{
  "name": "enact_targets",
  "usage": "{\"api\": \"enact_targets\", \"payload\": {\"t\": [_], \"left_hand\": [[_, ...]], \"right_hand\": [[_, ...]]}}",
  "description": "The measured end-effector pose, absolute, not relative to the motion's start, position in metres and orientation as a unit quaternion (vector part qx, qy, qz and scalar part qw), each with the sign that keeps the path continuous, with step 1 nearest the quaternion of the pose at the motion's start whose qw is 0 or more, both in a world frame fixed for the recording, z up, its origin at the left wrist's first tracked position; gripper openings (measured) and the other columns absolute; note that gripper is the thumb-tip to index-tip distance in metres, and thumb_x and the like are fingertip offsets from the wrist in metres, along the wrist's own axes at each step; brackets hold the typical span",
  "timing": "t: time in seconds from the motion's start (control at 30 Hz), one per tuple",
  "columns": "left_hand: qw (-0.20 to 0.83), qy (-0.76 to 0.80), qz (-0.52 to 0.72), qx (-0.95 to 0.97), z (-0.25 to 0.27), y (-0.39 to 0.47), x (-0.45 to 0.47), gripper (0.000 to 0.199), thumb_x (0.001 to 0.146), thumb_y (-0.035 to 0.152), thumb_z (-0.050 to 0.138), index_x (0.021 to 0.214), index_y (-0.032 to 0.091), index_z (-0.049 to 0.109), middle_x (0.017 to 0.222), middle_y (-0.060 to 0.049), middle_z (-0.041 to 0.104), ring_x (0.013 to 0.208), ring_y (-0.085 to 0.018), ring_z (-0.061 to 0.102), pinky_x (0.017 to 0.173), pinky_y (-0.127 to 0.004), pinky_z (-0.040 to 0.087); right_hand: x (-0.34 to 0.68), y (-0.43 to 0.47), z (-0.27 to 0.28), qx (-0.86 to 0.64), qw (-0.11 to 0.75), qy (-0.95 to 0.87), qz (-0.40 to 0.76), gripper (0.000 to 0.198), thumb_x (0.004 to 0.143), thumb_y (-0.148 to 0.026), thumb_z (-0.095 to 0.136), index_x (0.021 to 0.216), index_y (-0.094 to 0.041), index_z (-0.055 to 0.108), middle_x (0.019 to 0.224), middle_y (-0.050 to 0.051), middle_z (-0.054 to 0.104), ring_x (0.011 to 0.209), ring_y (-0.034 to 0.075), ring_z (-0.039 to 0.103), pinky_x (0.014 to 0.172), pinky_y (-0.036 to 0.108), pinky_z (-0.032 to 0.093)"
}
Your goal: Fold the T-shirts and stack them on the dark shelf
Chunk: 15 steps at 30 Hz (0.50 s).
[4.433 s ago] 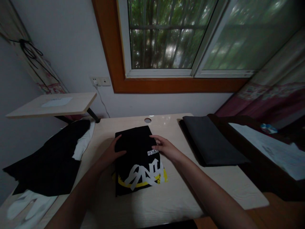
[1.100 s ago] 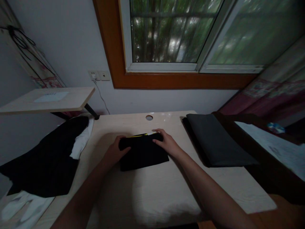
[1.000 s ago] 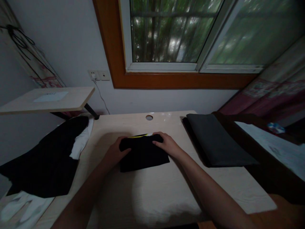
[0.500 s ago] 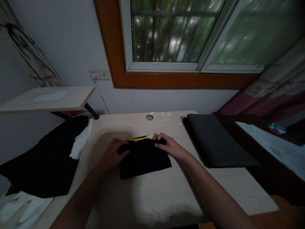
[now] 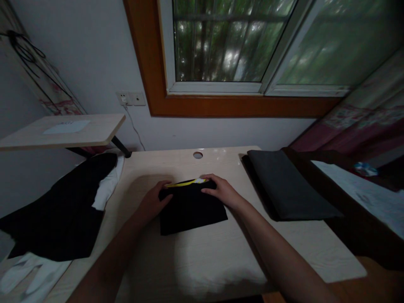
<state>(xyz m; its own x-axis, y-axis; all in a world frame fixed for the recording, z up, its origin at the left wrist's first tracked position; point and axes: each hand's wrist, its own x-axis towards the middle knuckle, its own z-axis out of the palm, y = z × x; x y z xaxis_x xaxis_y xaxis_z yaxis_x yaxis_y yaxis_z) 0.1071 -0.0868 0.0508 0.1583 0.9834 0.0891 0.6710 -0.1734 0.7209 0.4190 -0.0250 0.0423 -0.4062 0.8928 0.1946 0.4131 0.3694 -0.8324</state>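
A folded black garment (image 5: 192,210) lies in front of me, a yellow strip (image 5: 181,184) and a small white label (image 5: 199,181) showing along its far edge. My left hand (image 5: 158,198) grips its far left corner, thumb on the near face and fingers behind the edge. At the far right corner my right hand (image 5: 221,189) pinches the same edge, thumb in front and fingers over the back near the label. The far edge looks slightly raised; the near edge rests on the table.
The pale wooden table (image 5: 202,269) has a round cable hole (image 5: 198,155) at the back. Black and white clothes (image 5: 59,210) lie at the left, under and before a raised shelf (image 5: 63,130). Dark grey folded cloth or bags (image 5: 290,189) sit at the right.
My left fingers have moved up and behind the garment's far edge. My right hand has shifted slightly left. More of the yellow strip and the label shows now.
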Motion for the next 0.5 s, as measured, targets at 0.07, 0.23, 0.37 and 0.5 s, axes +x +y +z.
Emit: {"api": "enact_targets", "payload": {"t": [0.07,0.23,0.37,0.5], "left_hand": [[0.267,0.577,0.275,0.722,0.0506,-0.0883,0.1072,0.055,0.086,0.041,0.065,0.137,0.025,0.052,0.125,-0.008,0.066,0.117,-0.027,0.062,0.104,-0.042,0.046],[0.275,0.555,0.260,0.741,0.0516,-0.0903,0.1088,0.060,0.082,0.041,0.071,0.137,0.026,0.054,0.132,-0.009,0.064,0.118,-0.029,0.061,0.106,-0.044,0.045],[0.283,0.551,0.255,0.742,0.0544,-0.0917,0.1089,0.055,0.080,0.038,0.072,0.131,0.026,0.060,0.124,-0.009,0.066,0.113,-0.029,0.062,0.102,-0.044,0.046],[0.284,0.550,0.261,0.741,0.0551,-0.0930,0.1086,0.047,0.080,0.036,0.071,0.126,0.026,0.064,0.112,-0.008,0.066,0.109,-0.029,0.062,0.100,-0.044,0.048]], "right_hand": [[0.4190,-0.0264,0.0442,-0.422,0.320,-0.764,0.368,0.036,0.079,-0.033,0.079,0.112,-0.025,0.068,0.118,0.005,0.072,0.112,0.025,0.065,0.104,0.042,0.046],[0.4218,-0.0312,0.0462,-0.403,0.307,-0.768,0.391,0.025,0.080,-0.034,0.077,0.103,-0.025,0.070,0.111,0.003,0.073,0.108,0.025,0.067,0.103,0.044,0.047],[0.4240,-0.0339,0.0487,-0.389,0.336,-0.763,0.392,0.028,0.079,-0.037,0.078,0.103,-0.025,0.070,0.111,0.004,0.073,0.108,0.025,0.067,0.102,0.043,0.048],[0.4184,-0.0315,0.0494,-0.377,0.368,-0.763,0.376,0.029,0.081,-0.037,0.077,0.107,-0.026,0.069,0.112,0.005,0.073,0.109,0.025,0.067,0.102,0.045,0.048]]}}
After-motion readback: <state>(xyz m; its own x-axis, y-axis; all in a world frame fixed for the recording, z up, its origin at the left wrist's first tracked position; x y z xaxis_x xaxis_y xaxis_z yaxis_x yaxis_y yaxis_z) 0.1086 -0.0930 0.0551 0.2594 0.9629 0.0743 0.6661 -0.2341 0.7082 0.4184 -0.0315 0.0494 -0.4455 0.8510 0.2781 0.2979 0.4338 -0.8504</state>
